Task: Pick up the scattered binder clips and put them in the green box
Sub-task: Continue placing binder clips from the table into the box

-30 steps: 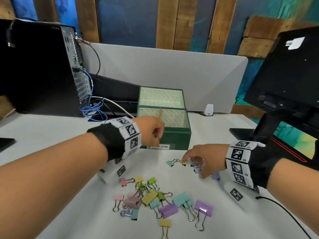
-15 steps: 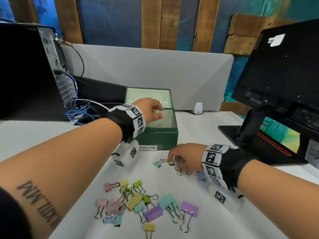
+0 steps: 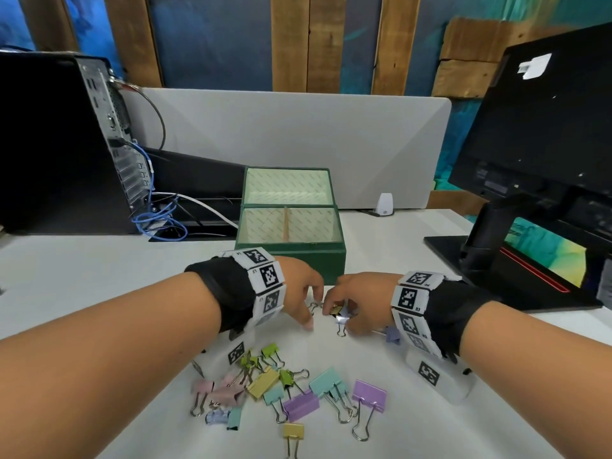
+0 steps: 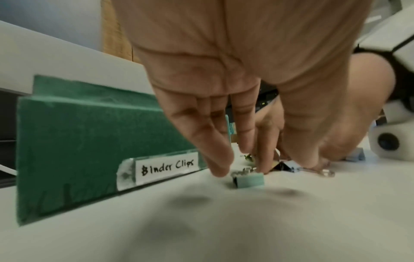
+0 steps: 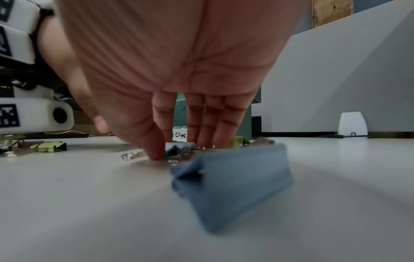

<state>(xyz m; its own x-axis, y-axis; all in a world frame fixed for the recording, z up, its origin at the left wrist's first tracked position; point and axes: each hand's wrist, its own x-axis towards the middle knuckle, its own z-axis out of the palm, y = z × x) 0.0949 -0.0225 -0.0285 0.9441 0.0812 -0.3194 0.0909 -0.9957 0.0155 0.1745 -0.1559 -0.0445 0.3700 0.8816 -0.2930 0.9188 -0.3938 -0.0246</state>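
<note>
The green box (image 3: 299, 258), lid open and labelled "Binder Clips", stands just beyond both hands. My left hand (image 3: 313, 311) reaches down in front of it, its straight fingers (image 4: 220, 166) touching the table at a small teal clip (image 4: 249, 180); only that clip's wire handle (image 3: 314, 306) shows in the head view. Close beside it, my right hand (image 3: 336, 313) pinches small clips (image 3: 339, 314) against the table, thumb and fingers around a pale blue one (image 5: 179, 149). A grey-blue clip (image 5: 233, 179) lies under my right wrist. Several pastel clips (image 3: 281, 389) lie in a pile nearer me.
A computer tower (image 3: 59, 144) with blue cables (image 3: 155, 217) stands at the back left. A monitor on a black stand (image 3: 516, 233) fills the right. A grey divider panel (image 3: 298, 144) runs behind the box, with a small white device (image 3: 384, 204) at its foot.
My left hand has come back from over the box and dropped to the table beside my right hand. My right hand has stayed on its clips.
</note>
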